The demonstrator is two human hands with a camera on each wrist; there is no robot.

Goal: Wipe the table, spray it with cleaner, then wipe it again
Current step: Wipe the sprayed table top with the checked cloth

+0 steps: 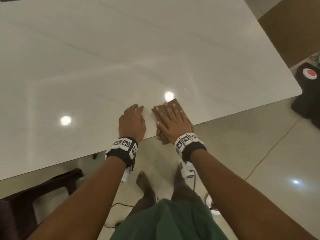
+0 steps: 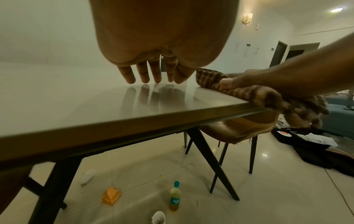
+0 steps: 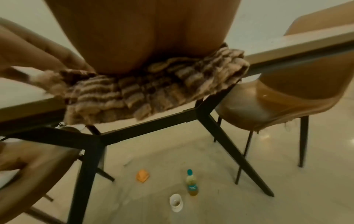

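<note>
A brown checked cloth [image 1: 174,103] lies at the near edge of the white table [image 1: 121,49], part of it hanging over the edge [image 3: 134,97]. My right hand [image 1: 171,118] lies flat on the cloth with straight, spread fingers, pressing it down. My left hand [image 1: 132,121] rests just left of it with its fingertips [image 2: 145,75] touching the bare tabletop [image 2: 95,103]. In the left wrist view the cloth [image 2: 249,94] sits under my right hand [image 2: 254,81]. No spray bottle shows on the table.
Tan chairs [image 3: 277,94] and a dark chair [image 1: 43,191] stand at the table. Under it on the floor lie a bottle [image 3: 191,183], a white cup [image 3: 176,203] and an orange cloth [image 3: 142,175]. Black bags [image 1: 308,92] and cables lie on the right.
</note>
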